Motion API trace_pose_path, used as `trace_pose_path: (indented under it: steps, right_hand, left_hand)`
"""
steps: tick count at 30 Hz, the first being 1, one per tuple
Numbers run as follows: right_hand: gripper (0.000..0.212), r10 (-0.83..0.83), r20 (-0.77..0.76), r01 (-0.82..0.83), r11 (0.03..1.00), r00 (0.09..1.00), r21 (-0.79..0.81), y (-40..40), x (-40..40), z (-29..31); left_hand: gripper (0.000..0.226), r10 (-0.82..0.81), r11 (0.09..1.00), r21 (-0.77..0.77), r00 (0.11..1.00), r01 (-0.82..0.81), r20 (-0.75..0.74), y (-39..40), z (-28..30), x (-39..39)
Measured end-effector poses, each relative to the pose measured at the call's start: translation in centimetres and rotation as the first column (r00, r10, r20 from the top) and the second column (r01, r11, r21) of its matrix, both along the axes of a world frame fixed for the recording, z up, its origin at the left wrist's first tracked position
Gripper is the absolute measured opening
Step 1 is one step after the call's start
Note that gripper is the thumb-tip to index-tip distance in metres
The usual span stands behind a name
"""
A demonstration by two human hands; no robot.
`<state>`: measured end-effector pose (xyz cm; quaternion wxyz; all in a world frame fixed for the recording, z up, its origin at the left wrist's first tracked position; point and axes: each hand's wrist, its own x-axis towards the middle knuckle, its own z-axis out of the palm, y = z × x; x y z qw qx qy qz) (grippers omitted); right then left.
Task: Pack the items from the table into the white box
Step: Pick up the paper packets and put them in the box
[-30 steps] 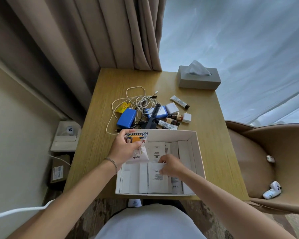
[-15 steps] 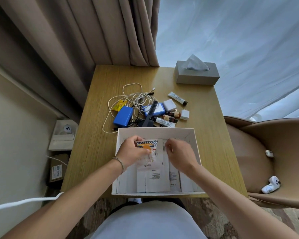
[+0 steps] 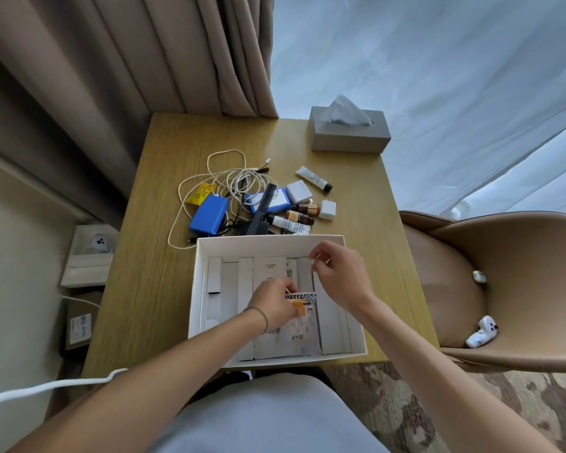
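Observation:
The white box (image 3: pixel 196 289) sits at the table's near edge with several flat white packets (image 3: pixel 268 269) lying side by side in it. My left hand (image 3: pixel 272 302) is inside the box, shut on a printed sachet (image 3: pixel 299 317) with an orange and blue picture, held over the packets. My right hand (image 3: pixel 337 276) hovers above the box's right half, fingers loosely curled and holding nothing. Behind the box lie a blue case (image 3: pixel 209 215), a black comb (image 3: pixel 261 204), white cables (image 3: pixel 229 178), tubes (image 3: pixel 312 178), small brown bottles (image 3: pixel 303 213) and a white plug (image 3: pixel 327 209).
A grey tissue box (image 3: pixel 348 135) stands at the table's far right. Curtains hang behind the table. A tan chair (image 3: pixel 504 273) on the right holds a white game controller (image 3: pixel 481 331). A white cable (image 3: pixel 46 385) crosses the lower left.
My left hand carried the sachet from the box's far left corner toward its near middle. My right hand left the packets and rose toward the box's far right.

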<state>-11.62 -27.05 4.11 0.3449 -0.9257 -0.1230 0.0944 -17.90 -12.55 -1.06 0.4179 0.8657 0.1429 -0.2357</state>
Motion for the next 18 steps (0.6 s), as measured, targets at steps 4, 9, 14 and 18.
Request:
trace_pose_path:
  steps: [4, 9, 14, 18]
  right_hand:
    - [0.019, -0.02, 0.01, 0.02, 0.999, 1.0, 0.04, -0.4, -0.3, 0.2]
    - [0.019, -0.049, 0.05, 0.045, 0.996, 0.998, 0.079, -1.0, -0.5, 0.4]
    - [0.019, -0.056, 0.053, 0.052, 0.995, 0.997, 0.081, -1.1, -0.2, 0.1]
    - [0.018, -0.042, 0.044, 0.039, 0.997, 0.998, 0.066, -0.7, 0.8, 0.3]
  left_hand:
    - [0.022, -0.12, 0.991, 0.061, 0.993, 0.12, -0.014, -1.1, -1.3, -0.4]
    - [0.015, -0.207, 0.959, 0.215, 0.975, 0.186, 0.082, -2.1, -2.4, -0.9]
    - [0.027, -0.317, 0.885, 0.4, 0.938, 0.239, 0.141, -2.0, -2.9, -0.9]
    - [0.029, -0.284, 0.916, 0.368, 0.907, 0.161, 0.311, -1.2, -0.9, -1.1]
